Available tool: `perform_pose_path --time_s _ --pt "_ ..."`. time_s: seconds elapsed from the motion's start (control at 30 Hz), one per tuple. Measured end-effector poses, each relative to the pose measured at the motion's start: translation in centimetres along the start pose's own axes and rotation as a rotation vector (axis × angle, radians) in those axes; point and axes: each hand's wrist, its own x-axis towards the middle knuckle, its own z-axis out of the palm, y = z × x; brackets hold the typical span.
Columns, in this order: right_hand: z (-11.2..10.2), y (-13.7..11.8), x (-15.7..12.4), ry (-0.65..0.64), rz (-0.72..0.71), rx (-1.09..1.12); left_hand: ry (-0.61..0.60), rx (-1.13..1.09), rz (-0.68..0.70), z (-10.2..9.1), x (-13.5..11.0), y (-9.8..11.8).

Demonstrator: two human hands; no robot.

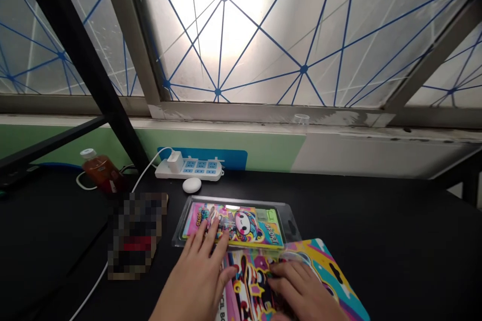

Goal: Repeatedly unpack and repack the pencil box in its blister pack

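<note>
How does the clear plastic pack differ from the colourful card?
The clear plastic pack has a glossy shell over its print, while the colourful card looks bare. The pack lies farther away, the card nearer. The left hand touches the pack, the right hand the card. Both show bright cartoon prints.

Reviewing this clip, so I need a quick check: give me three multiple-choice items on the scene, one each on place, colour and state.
1. What does the left hand rest on? A a clear blister pack; B a keyboard; C a folded towel.
2. What colour is the liquid in the bottle? A blue; B amber; C green.
3. The white charger on the power strip is: A plugged in; B lying loose; C split open.

1 A: the fingers lie spread on the pack.
2 B: amber shows through the bottle.
3 A: it sits in the strip, its cable trailing away.
</note>
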Motion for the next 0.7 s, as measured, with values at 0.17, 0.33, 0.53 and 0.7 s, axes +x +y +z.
perform_pose_path --time_s 0.17,0.33,0.53,0.7 --pt "0.8 0.4 0.3 0.024 0.138 -0.092 0.003 0.008 -0.066 -1.2 1.8 0.4" --pt "0.8 0.5 1.5 0.004 0.251 -0.005 0.018 0.009 -0.045 0.5 2.6 1.2" --pt "-0.1 0.2 1.9 0.049 0.286 0.071 0.156 0.074 0.033 2.7 1.8 -1.1" --pt "-2.8 2.8 1.4 0.186 0.3 0.103 0.182 0.063 0.043 1.7 1.6 -1.8"
